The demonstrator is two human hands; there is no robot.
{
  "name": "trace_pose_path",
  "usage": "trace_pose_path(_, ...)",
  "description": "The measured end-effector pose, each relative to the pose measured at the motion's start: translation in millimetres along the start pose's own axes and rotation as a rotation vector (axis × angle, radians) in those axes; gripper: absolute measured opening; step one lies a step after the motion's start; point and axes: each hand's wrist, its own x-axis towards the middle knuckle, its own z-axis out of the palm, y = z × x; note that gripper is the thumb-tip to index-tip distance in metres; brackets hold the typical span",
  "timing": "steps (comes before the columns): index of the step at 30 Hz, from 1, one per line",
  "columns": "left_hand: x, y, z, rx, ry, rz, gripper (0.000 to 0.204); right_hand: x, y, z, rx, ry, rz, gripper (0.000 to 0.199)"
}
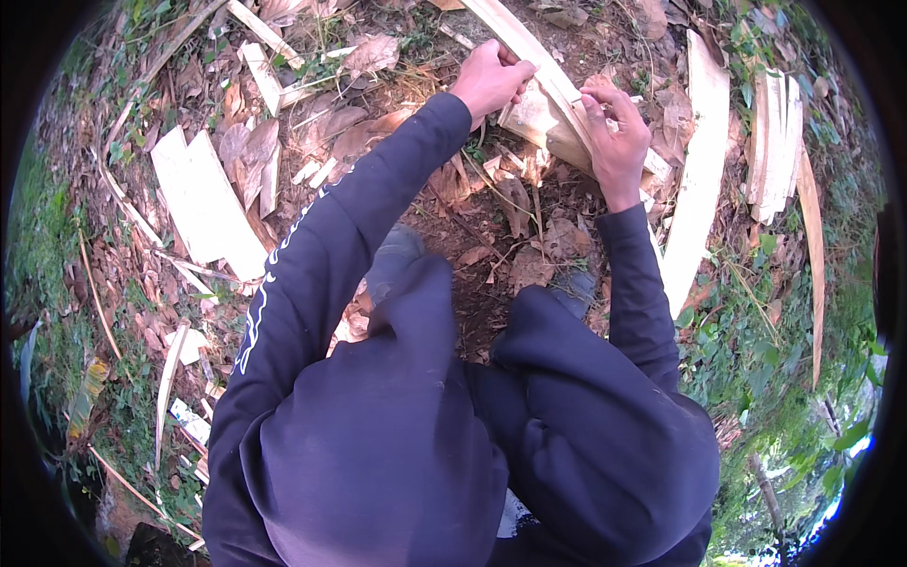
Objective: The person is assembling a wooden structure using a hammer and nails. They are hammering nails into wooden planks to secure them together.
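Observation:
A long, pale wooden strip (524, 42) slants from the top edge down between my hands. It passes over a squarish wood block (537, 115) on the ground. My left hand (491, 81) is closed at the strip's left side, fingers curled and thumb tip against its edge. Across the strip, my right hand (619, 142) is closed in a pinch, thumb and forefinger together at the strip's right edge. Whatever either pinch holds is too small to make out. The strip's lower end is partly hidden behind my right hand.
Split pale boards (203, 198) lie at the left among dry leaves. To the right are a long plank (701, 161) and a bundle of split slats (775, 146). My bent knees (605, 416) fill the lower middle. Green plants (756, 378) grow at the right.

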Motion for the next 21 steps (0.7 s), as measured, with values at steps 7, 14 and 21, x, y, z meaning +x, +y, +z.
trace_pose_path(7,-3.5,3.1,-0.6,-0.032,-0.013,0.011,0.031,-0.8,5.1,1.0,-0.011,0.008,-0.036,0.012)
trace_pose_path(14,-5.4,5.0,0.9,-0.026,-0.009,0.011,0.031,-2.8,5.6,4.6,0.01,0.006,0.009,0.011)
trace_pose_path(21,-4.0,2.8,0.3,-0.031,-0.01,0.016,0.03,-3.8,4.7,6.1,-0.009,0.023,-0.034,0.011)
